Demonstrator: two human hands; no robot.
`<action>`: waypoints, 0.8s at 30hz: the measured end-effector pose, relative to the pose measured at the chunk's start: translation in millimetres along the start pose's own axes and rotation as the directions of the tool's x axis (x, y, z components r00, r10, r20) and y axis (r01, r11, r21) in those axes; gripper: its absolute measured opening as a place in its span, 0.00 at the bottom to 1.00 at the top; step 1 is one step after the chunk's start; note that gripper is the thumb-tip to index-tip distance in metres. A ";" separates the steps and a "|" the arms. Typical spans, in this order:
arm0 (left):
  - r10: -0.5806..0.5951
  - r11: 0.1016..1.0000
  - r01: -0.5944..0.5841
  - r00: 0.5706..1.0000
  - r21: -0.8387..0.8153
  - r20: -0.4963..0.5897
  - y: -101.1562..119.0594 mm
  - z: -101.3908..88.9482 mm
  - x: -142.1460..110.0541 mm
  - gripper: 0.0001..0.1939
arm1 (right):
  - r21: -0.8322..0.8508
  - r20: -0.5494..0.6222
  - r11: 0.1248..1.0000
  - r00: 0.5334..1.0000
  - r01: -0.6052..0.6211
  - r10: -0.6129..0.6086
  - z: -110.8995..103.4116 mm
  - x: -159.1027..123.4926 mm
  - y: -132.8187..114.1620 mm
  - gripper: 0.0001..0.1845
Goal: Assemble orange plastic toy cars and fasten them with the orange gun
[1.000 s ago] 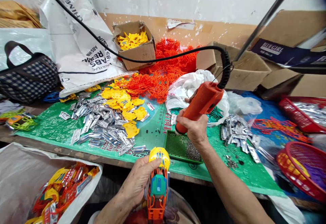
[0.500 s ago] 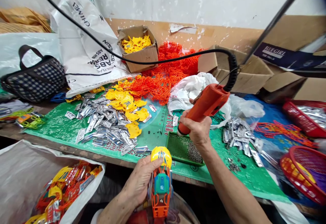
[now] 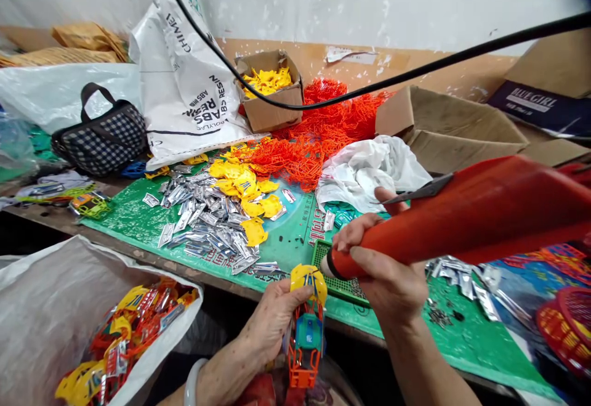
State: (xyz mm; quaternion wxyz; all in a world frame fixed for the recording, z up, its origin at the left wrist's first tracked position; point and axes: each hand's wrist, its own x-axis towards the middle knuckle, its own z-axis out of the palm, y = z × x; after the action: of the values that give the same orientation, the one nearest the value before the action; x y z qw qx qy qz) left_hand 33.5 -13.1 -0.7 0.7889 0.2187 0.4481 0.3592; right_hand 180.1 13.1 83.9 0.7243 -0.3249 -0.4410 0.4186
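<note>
My left hand (image 3: 277, 310) grips a toy car (image 3: 308, 332) with a yellow hood, a teal middle and an orange frame, held upright in front of the bench edge. In my right hand (image 3: 392, 276) is a red electric screwdriver (image 3: 462, 215), its fingers wrapped round the body near the nose. The screwdriver lies almost level, its pale tip pointing left, close to the car's yellow end; whether they touch I cannot tell. Behind the tip, a green tray (image 3: 323, 249) is partly hidden by the tool and my hand.
Silver pieces (image 3: 217, 233) and yellow car shells (image 3: 240, 181) lie heaped on the green mat. Orange frames (image 3: 314, 141) pile up behind them. A white sack (image 3: 41, 307) with car parts opens at lower left. A black cable (image 3: 369, 89) crosses overhead; a red basket (image 3: 567, 326) stands right.
My right hand has swung the screwdriver from steeply tilted to nearly level and brought its tip down toward the car. The view has shifted, and my left hand still holds the car.
</note>
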 end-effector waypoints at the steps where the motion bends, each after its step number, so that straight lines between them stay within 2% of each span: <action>1: 0.000 1.000 0.000 1.000 -0.004 0.003 -0.3 -0.6 0.2 0.18 | 0.015 0.001 1.000 1.000 -0.016 0.016 0.7 -2.0 1.7 0.25; 3: -0.003 1.000 0.003 1.000 -0.009 0.009 -0.4 -1.5 0.5 0.18 | 0.026 0.003 0.999 0.999 -0.037 0.037 1.5 -4.1 4.6 0.29; 6: -0.010 1.000 0.011 1.000 -0.014 0.019 0.2 -1.7 0.5 0.18 | 0.022 0.001 0.999 0.999 -0.049 0.049 2.5 -4.6 6.6 0.27; 12: 0.008 1.000 -0.007 1.000 -0.024 0.021 0.6 0.6 -0.3 0.19 | -0.033 0.059 0.998 0.997 -0.053 0.055 -2.0 -7.5 11.4 0.09; 15: 0.011 0.999 -0.011 1.000 -0.036 0.013 0.7 1.8 -0.4 0.20 | -0.097 0.088 0.994 0.994 -0.058 0.067 -7.2 -10.1 16.3 0.05; 24: 0.000 1.000 0.000 1.000 -0.020 0.003 3.3 3.9 -1.7 0.20 | -0.179 0.079 0.984 0.996 -0.012 0.027 -9.7 -13.0 22.2 0.07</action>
State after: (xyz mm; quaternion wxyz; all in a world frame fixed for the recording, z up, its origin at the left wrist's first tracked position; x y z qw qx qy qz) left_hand 35.1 -12.3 4.5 0.7916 0.2114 0.4433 0.3635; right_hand 178.4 10.3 56.5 0.6697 -0.3754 -0.5026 0.3975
